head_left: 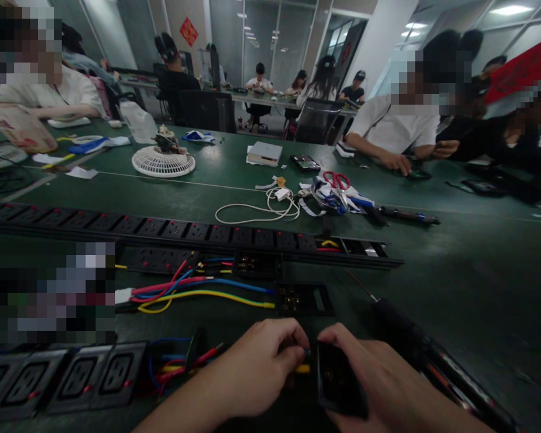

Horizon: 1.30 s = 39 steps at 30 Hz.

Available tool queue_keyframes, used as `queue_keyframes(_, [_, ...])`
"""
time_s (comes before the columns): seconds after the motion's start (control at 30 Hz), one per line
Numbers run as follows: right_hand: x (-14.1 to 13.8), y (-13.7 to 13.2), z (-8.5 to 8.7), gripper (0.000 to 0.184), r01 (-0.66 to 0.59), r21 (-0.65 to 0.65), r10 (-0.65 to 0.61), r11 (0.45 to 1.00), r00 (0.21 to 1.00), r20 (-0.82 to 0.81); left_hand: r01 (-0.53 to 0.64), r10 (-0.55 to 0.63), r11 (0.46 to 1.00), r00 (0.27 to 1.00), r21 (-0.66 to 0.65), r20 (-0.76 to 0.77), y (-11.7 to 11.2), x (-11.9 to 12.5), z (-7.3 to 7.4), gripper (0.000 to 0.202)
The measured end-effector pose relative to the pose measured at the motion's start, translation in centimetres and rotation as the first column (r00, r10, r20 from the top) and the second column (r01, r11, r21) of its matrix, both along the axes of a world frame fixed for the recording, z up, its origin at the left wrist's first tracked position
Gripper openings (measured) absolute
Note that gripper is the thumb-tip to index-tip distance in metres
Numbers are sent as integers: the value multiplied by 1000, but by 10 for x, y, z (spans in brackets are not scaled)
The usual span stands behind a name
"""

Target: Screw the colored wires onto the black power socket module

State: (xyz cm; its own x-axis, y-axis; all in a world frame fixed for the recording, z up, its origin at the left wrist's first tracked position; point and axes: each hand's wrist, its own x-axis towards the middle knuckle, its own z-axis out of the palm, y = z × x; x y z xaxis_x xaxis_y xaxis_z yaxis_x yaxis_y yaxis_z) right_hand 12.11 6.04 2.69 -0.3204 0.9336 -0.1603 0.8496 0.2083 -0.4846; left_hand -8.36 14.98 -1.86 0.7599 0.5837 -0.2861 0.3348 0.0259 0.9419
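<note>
My left hand (pixel 265 361) is closed in a pinch on the end of a blue wire (pixel 306 352). Just below those fingertips, a yellow wire end (pixel 303 368) pokes out. My right hand (pixel 379 373) grips a small black terminal block (pixel 340 382), tilted, its dark open face toward me; a narrow gap separates it from the wire ends. Beyond my hands lies a similar terminal block (pixel 297 299), joined to red, blue and yellow-green wires (pixel 216 294). At the lower left, black socket modules (pixel 76 376) have loose coloured wires (pixel 175 364) at their right end.
A long black power strip (pixel 184 234) crosses the table (pixel 469 258). On the right lies a power screwdriver (pixel 401 325), its thin bit pointing away. Farther back are red-handled scissors (pixel 336 180), a white cable (pixel 252 207) and a fan grille (pixel 162 162). Several people sit around.
</note>
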Motion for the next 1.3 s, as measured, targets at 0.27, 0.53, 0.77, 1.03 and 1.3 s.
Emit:
queue_keyframes(0.27, [-17, 13, 28, 45, 2, -104, 9, 995, 995, 103, 259, -260, 966, 965, -21, -45, 8, -11, 7, 19])
queue_keyframes(0.53, [-5, 12, 14, 59, -31, -65, 33, 997, 999, 31, 213, -214, 967, 977, -136, 11, 9, -9, 0, 14])
queue_keyframes(0.77, [-15, 24, 21, 43, 13, -291, 21, 957, 994, 112, 205, -203, 979, 976, 17, -81, 7, -9, 8, 16])
queue_keyframes(1.03, [-1, 22, -1, 65, -49, -195, 64, 980, 995, 71, 146, -89, 914, 983, 380, -163, -7, -13, 23, 31])
queue_keyframes(1.3, [9, 5, 4, 100, -81, -80, 91, 994, 986, 137, 144, -103, 914, 987, 378, -127, -10, -11, 27, 69])
